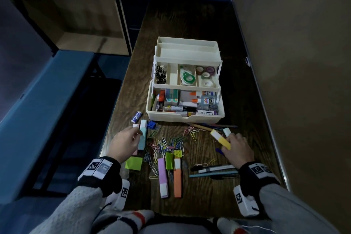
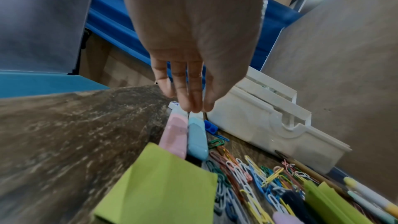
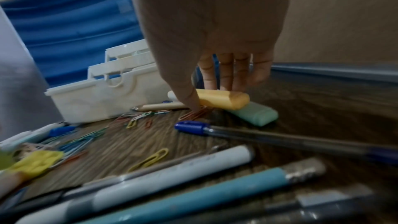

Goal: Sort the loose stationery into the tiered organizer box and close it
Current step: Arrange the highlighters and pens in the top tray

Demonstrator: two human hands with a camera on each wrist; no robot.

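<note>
The cream tiered organizer box [image 1: 185, 118] stands open mid-table, its trays fanned back and partly filled. My left hand [image 1: 137, 132] reaches down at the left. Its straight fingertips [image 2: 190, 106] touch the white caps of a light blue highlighter [image 2: 197, 138] and a pink highlighter [image 2: 174, 138] lying side by side. My right hand [image 1: 228, 141] pinches a yellow highlighter [image 3: 224, 99] between thumb and fingers. It lies across a mint highlighter [image 3: 254, 114]. Coloured paper clips [image 1: 167, 145] are scattered between the hands.
Green sticky notes [image 1: 133, 162], a purple highlighter [image 1: 163, 176] and an orange highlighter [image 1: 177, 178] lie near the front. Several pens [image 1: 214, 171] lie at the right, a blue-capped pen [image 3: 191, 125] among them. A pencil [image 1: 201, 127] and an eraser [image 1: 136, 116] lie by the box.
</note>
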